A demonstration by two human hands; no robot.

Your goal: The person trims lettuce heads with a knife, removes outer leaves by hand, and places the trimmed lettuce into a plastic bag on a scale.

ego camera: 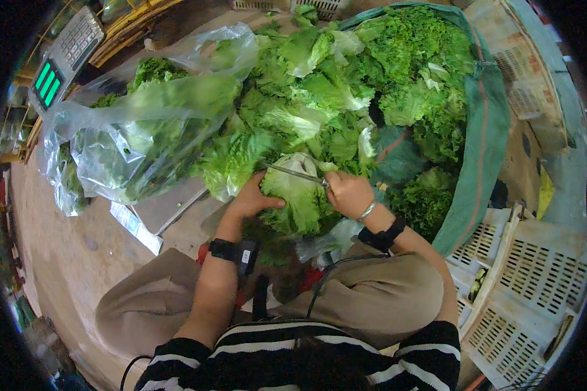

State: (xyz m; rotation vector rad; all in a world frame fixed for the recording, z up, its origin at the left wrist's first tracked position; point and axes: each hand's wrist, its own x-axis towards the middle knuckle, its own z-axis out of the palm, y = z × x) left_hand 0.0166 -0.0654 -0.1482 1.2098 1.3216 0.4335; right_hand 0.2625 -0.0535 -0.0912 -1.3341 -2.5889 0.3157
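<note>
My left hand [254,197] grips the left side of a leafy lettuce head [296,195] with its thumb across the leaves. In my right hand [349,194] is a knife [296,172], its thin metal blade lying across the pale top of that head and pointing left. Loose lettuce leaves [303,93] are heaped just beyond my hands. To the left, a clear plastic bag [161,122] full of lettuce lies over a scale platform [164,210]. Curly greens [420,44] fill a green woven sack [486,122] on the right.
A scale display with keypad [66,58] stands at the upper left by a yellow rack [127,24]. White slotted plastic crates [538,264] stand at the lower right, another crate [516,73] at the upper right. A thin plastic bag [335,239] lies near my knees.
</note>
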